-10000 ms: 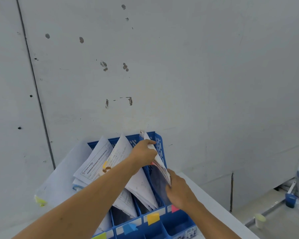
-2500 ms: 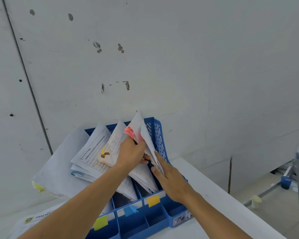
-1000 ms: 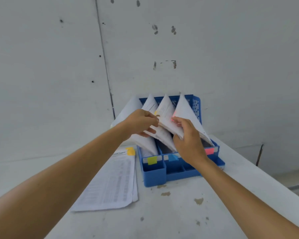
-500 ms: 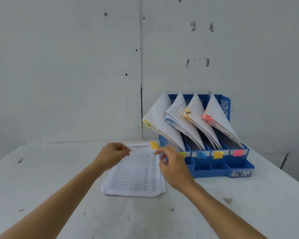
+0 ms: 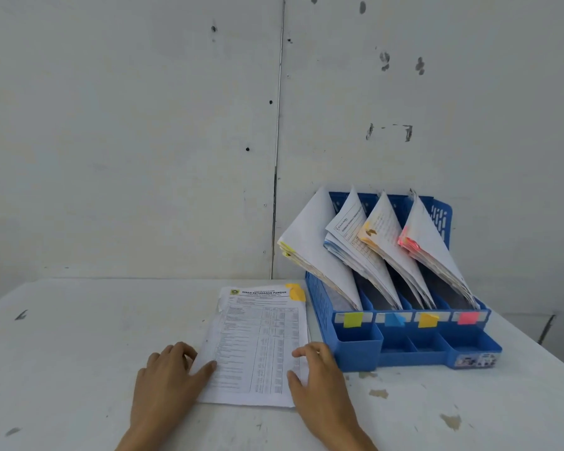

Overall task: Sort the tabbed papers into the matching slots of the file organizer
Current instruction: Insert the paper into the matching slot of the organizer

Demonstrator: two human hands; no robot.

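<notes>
Two hands rest on a stack of papers (image 5: 258, 343) that lies flat on the white table (image 5: 79, 353), just left of the blue file organizer (image 5: 319, 307). The left hand (image 5: 168, 379) lies at the stack's left edge, its thumb across the top sheet and its fingers loosely bent beside the edge. The right hand (image 5: 319, 382) lies at the right edge, thumb on the sheet and fingers spread and relaxed. Neither hand pinches or lifts a sheet; both merely touch the paper.

The top sheet is a printed form with a table of figures and a heading, and an orange tab (image 5: 296, 291) sticks to its far right corner, near the organizer's left wall.

The organizer stands against the grey wall (image 5: 144, 125) and has four upright slots, each holding a leaning bundle of sheets. From left to right they are the yellow-tabbed bundle (image 5: 313, 242), the blue-tabbed bundle (image 5: 349, 236), the orange-tabbed bundle (image 5: 385, 229) and the pink-tabbed bundle (image 5: 427, 236). At the foot of each slot sits a matching marker: a yellow label (image 5: 353, 319), a blue label (image 5: 394, 319), an orange label (image 5: 428, 319) and a pink label (image 5: 468, 318). Small trays line the organizer's front. Chipped patches mark the table in front of it.
</notes>
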